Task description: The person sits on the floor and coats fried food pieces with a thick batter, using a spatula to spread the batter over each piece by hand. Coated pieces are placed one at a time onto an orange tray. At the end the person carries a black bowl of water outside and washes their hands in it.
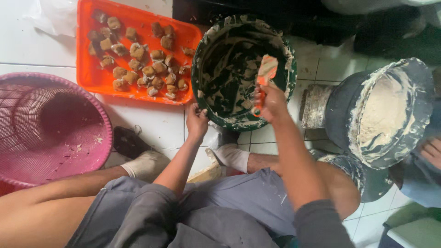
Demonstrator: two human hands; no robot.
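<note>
I sit low on the tiled floor with the green bowl tipped toward me, so its mouth faces my lap and I can reach every part of the inside. My left hand is clamped on the near rim, fingers curled over the edge, which keeps the bowl from rolling or sliding while it leans. My right hand is wrapped tight around the handle of an orange scraper, its broad blade pointing up into the bowl and coated with pale batter. The blade sits against the inner wall on the right side, where white smears cling in streaks; most of the bowl's bottom looks dark and nearly bare.

The orange tray lies just beyond the bowl to the left, flat on the floor, holding about 30 brown coated lumps in loose rows, close enough that I can reach it without shifting. The pink basket sits at my left knee, its mesh showing only a few crumbs. To my right 1 more batter-caked tub leans on its side, with another person's hand at its far edge.
</note>
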